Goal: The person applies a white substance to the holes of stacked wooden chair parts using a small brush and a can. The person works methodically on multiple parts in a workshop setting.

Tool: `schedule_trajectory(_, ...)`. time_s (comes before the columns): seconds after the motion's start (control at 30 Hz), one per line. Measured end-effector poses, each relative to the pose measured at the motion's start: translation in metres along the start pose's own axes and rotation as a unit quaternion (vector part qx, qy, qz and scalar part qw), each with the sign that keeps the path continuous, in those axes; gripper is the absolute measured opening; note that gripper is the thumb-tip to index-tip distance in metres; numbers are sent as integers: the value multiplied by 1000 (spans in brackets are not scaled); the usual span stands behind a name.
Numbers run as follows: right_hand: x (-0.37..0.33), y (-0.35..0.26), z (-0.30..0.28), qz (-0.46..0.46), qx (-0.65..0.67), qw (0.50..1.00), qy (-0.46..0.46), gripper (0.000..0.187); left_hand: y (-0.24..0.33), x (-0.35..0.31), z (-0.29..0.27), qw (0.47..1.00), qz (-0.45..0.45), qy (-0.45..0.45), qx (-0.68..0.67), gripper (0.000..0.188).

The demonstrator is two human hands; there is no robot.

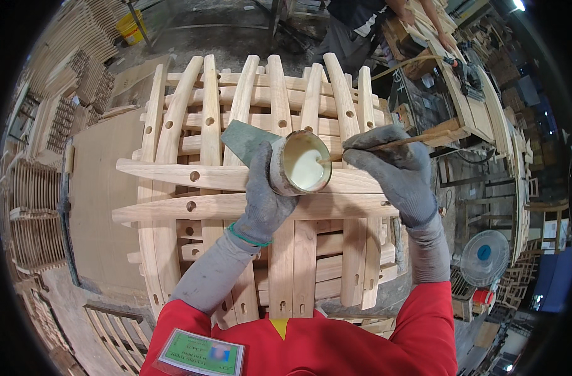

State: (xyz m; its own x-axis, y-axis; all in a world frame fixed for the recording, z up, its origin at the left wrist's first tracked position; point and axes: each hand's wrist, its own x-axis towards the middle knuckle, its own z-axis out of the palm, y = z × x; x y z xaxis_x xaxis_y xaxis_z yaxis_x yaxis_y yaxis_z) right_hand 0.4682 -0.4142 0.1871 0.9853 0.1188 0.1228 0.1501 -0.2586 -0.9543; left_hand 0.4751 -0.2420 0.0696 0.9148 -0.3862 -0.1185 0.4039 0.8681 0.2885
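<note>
My gloved left hand (265,197) is wrapped round a round can (278,177), its mouth tipped toward me. Thick off-white liquid (308,170), like glue, lies inside. A flat grey-green piece (249,139) juts out behind the can beside my left thumb; whether I grip it too is hidden. Between the gloved fingers of my right hand (395,172) is a thin wooden stick (417,138), its tip dipping into the liquid. Below both hands lie two curved wooden pieces with drilled holes, a farther one (173,173) and a nearer one (157,211), crosswise on the stack.
Beneath is a crisscross stack of similar slats (243,94). A brown board (104,207) stands at left, near piled wooden parts (29,213). At right are a fan (484,257) and a workbench (464,100); another person (355,31) works beyond. A yellow bucket (130,28) sits far left.
</note>
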Motion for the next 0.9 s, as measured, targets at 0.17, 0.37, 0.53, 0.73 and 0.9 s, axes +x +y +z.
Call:
schedule_trajectory(0.17, 9, 22, -6, 100, 305, 943, 88, 12, -1, 0, -1, 1000, 19, 9, -4, 48)
schedule_trajectory(0.37, 9, 61, -9, 212, 460, 862, 24, 16, 0, 0, 3, 998, 25, -55, -18, 49)
schedule_trajectory(0.53, 20, 41, 11, 233, 437, 867, 61, 19, 6, -1, 4, 996, 64, -56, 5, 50)
schedule_trajectory(0.73, 63, 49, -8, 61, 231, 966, 93, 13, 30, 0, 0, 974, 207, 90, 18, 49)
schedule_trajectory(0.9, 81, 66, 1, 63, 1, 995, 81, 22, 35, 5, -11, 969, 226, 103, 14, 52)
